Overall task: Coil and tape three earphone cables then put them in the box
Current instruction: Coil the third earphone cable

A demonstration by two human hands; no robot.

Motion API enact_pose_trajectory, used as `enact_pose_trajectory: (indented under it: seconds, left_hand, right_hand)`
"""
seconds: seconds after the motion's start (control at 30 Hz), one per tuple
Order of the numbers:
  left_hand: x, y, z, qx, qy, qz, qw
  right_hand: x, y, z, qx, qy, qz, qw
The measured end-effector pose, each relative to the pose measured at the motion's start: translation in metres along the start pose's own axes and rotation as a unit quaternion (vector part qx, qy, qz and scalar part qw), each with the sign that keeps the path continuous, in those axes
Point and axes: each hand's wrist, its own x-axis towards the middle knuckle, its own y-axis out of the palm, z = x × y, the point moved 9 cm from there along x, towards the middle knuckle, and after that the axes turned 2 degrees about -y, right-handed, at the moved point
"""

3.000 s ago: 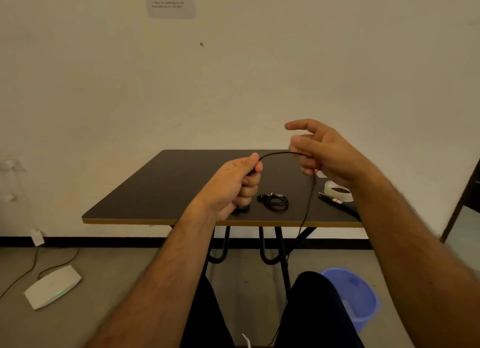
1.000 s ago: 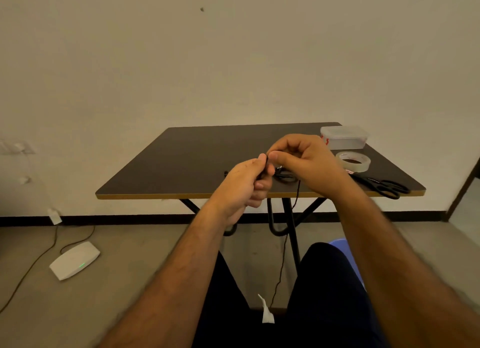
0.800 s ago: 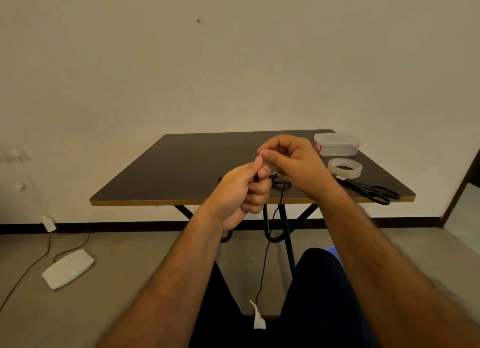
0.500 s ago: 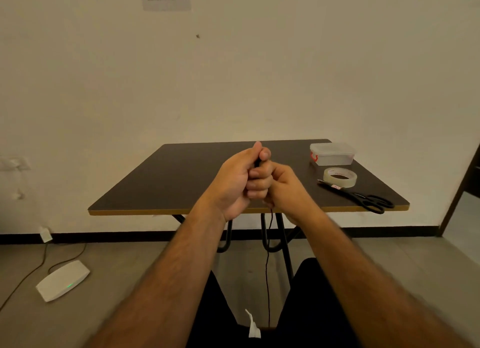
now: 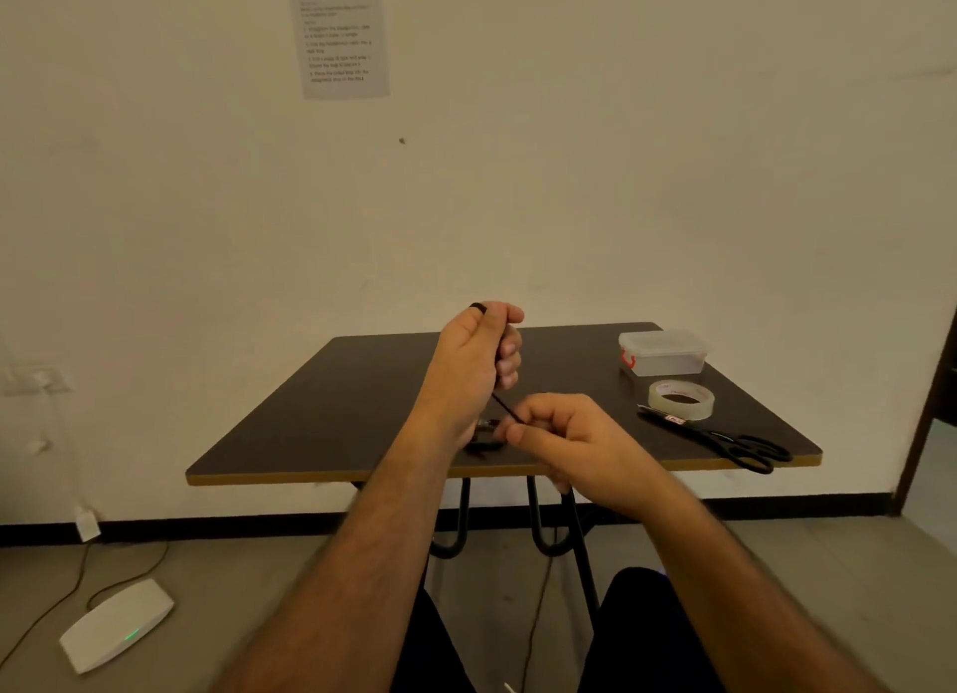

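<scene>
Now, from the head view, the two hands have parted: half a second ago they were pressed together above the table's near edge, and the left hand has since risen while the right hand has dropped toward the table. The left hand is curled round the gathered turns of the earphone cable, a dark loop of it poking out above the fist. The right hand pinches the same cable between thumb and forefinger, so a short taut stretch runs on a slant between the two hands. This reads as one more wrap being drawn out, meaning the coil of this cable is under way but not yet finished or taped. A second coiled earphone lies on the table just behind the right hand, partly hidden; whether tape is on it cannot be told.

The box, a clear plastic tub with a red clasp, stands at the far right of the table with its lid on; through its cloudy walls no cable shows, though its contents cannot be told for certain. Near it lie the tape roll and, just beside that, the scissors, both untouched
</scene>
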Motion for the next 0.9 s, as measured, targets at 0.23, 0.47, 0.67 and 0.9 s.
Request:
enact_pose_trajectory:
  seconds: [0.23,0.47,0.67,0.9]
  left_hand:
    - [-0.006,-0.003,0.021,0.14,-0.04,-0.011,0.989]
    - [-0.02,0.023,0.047,0.015,-0.151,0.085,0.985]
    - [-0.036,0.044,0.066,-0.103,-0.224,0.152,0.957]
    - [-0.044,0.052,0.075,-0.149,-0.254,0.182,0.938]
  right_hand:
    - [0.006,-0.042,0.036,-0.095,-0.054,-0.039,0.993]
    - [0.029,-0.078,0.026,-0.007,-0.092,-0.091,0.992]
    - [0.033,-0.06,-0.001,0.139,-0.097,-0.089,0.982]
    - [0.033,-0.054,-0.016,0.238,-0.077,-0.119,0.961]
